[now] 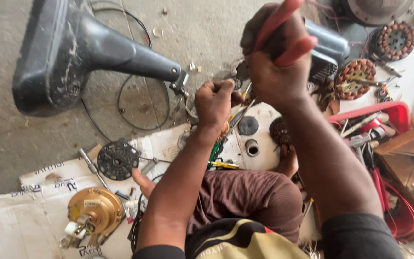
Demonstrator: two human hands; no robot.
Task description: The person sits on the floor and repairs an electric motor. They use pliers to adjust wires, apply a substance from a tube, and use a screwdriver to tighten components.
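My right hand (278,67) grips the red handles of a pair of pliers (283,29), whose jaws point down toward a small metal part with wires (238,72). My left hand (214,103) is closed around thin wires and a metal piece just left of the pliers' jaws. Both hands work above a white fan motor housing (257,139) resting by my knee. What the jaws pinch is hidden behind my hands.
A dark plastic fan stand (73,52) lies on the concrete at upper left. A gold motor casing (94,211) and a black round cover (117,159) sit on cardboard. Copper-wound stators (355,76) and a red tool tray (384,120) are at right.
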